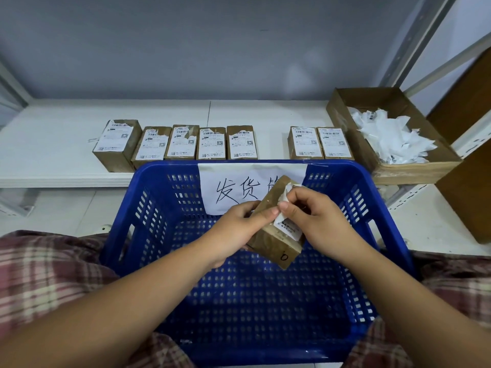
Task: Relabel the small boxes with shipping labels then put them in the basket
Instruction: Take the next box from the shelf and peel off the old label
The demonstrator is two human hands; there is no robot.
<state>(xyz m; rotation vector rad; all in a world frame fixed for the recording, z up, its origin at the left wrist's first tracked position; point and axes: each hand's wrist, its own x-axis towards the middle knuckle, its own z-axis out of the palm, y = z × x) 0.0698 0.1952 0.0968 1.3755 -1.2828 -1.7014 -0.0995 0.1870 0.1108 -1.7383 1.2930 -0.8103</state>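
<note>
My left hand [240, 224] grips a small brown cardboard box [273, 243] held tilted above the blue plastic basket [148, 208]. My right hand [316, 216] pinches the white shipping label [285, 197] on the box's top face; the label is crumpled and partly lifted off. Nothing lies inside the basket. A row of several small labelled boxes [212, 143] lies on the white shelf [53, 144] behind the basket, with two more [320, 143] further right.
A paper sign with handwritten characters [231, 187] is taped to the basket's far wall. An open cardboard carton [342, 107] holding crumpled white label scraps [393, 136] sits at the shelf's right end. Metal shelf posts rise at the right. Plaid fabric shows under my arms.
</note>
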